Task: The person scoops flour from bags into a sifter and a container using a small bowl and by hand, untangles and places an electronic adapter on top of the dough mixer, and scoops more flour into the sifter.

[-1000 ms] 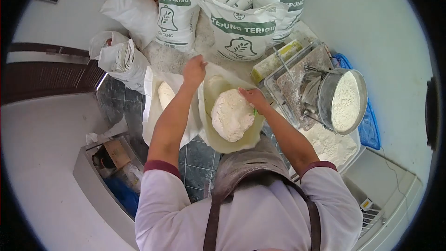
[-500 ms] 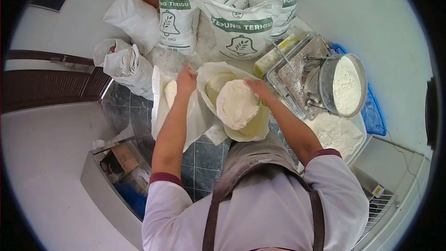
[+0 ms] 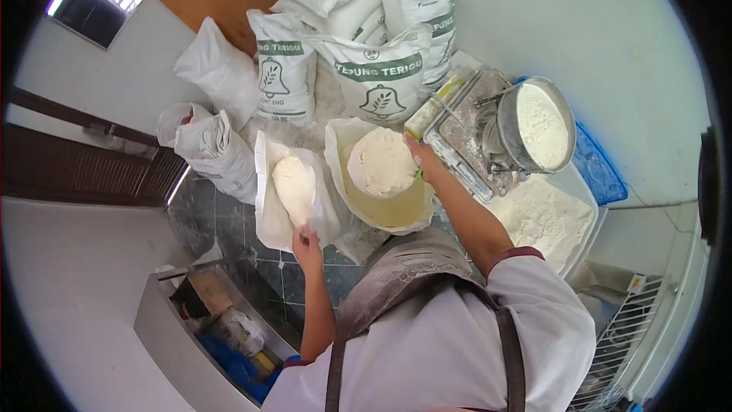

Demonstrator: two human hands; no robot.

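Head view: see flour-heaped container (image 3: 383, 163) gripped at edge by right hand (image 3: 418, 156), at mouth of yellowish-lined sack (image 3: 398, 215). Find left hand (image 3: 306, 239) at near edge of white-lined sack (image 3: 326, 210); cannot tell whether gripping.

matt, powdery, cream-white flour mound (image 3: 383, 164), creased, white, plastic-looking open sack (image 3: 396, 215), dull grey round metal sieve (image 3: 508, 131), glossy blue plastic basket (image 3: 599, 169), smooth dark-grey floor tiles (image 3: 293, 284), dusty brown cloth apron (image 3: 404, 269)

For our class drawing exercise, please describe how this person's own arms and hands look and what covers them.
Short, pale sleeves end in maroon cuffs; the forearms are uncovered. The left hand and right hand are bare too.
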